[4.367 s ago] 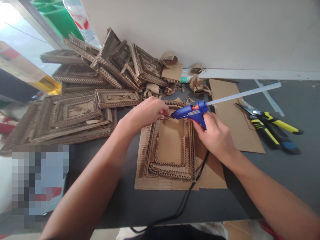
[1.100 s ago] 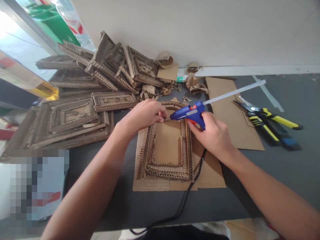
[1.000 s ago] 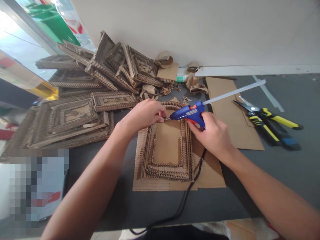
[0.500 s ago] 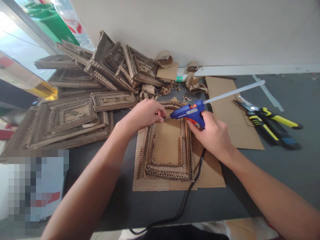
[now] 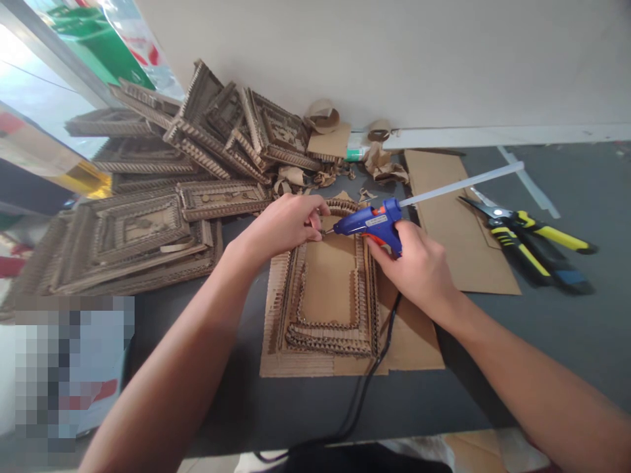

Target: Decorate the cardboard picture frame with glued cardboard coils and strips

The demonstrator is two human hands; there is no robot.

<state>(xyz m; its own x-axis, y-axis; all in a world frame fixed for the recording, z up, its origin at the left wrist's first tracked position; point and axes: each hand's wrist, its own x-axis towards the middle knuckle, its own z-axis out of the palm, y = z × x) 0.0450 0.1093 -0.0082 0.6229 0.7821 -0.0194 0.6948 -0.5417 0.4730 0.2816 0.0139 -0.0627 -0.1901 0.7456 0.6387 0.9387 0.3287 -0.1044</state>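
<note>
My right hand [image 5: 424, 259] is wrapped round the handle of a blue hot glue gun [image 5: 369, 220], and a long clear glue stick [image 5: 463, 182] sticks out of its back. The nozzle points left, close to the fingertips of my left hand [image 5: 298, 220]. Those fingers are pinched together on a small brown cardboard piece [image 5: 323, 231], mostly hidden by the fingers. Below both hands lies a rectangular corrugated cardboard frame [image 5: 328, 336] with raised, layered strips round a flat middle. It rests on flat cardboard sheets [image 5: 414, 341].
Layered cardboard frames [image 5: 142, 226] are piled at the left and back. Cardboard scraps [image 5: 384, 164] lie behind the work. Yellow-and-black snips [image 5: 522, 230] and spare glue sticks [image 5: 535, 187] are at the right. The gun's black cord [image 5: 365, 394] runs to the table's front edge.
Hardly anything differs. The glue gun and my right hand have shifted very slightly left; my left hand keeps its pinch in the same place.
</note>
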